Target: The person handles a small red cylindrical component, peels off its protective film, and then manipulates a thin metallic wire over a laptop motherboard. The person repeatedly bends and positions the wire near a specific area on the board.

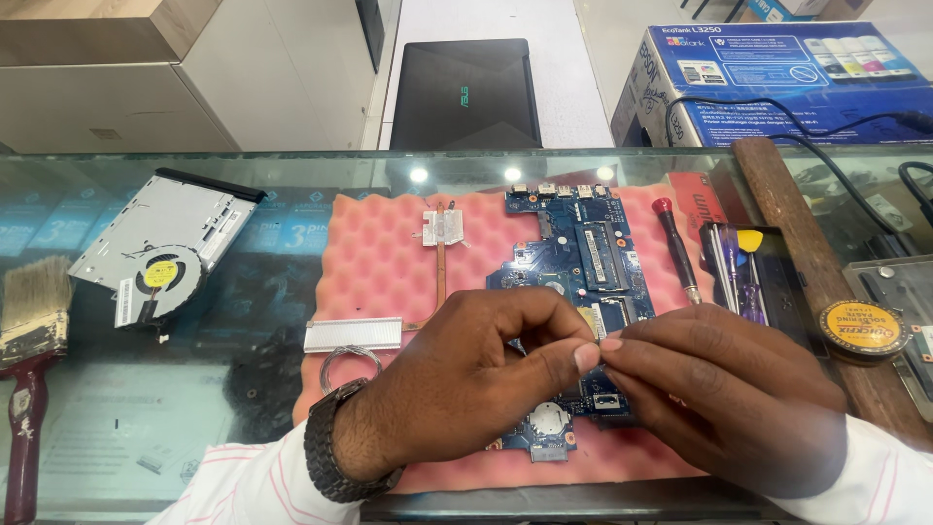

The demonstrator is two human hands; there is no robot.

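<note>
- Step in hand, as I read it: both hands working a tiny part right over the blue motherboard [581, 282], which lies on the pink foam mat [374, 262] at the middle of the glass counter [243, 389].
- Left hand [466, 365]: thumb and forefinger pinched together. Right hand [719, 384]: fingertips meet the left ones in the same pinch. What sits between them is too small to tell.
- Next move likely calls for fine, steady fingertip control just above the board, with no side load on nearby components.
- Count: one motherboard, one copper heatpipe heatsink [439, 255] on the mat's left half, one wire coil [345, 362] at the mat's near-left edge.
- One red-handled screwdriver [677, 248] just right of the board.
- One fan [160, 274] resting on one optical drive [160, 233], far left; one brush [29, 340] at the left edge.
- One round tin [862, 329] on the right; one closed laptop [466, 92] far behind the counter.
</note>
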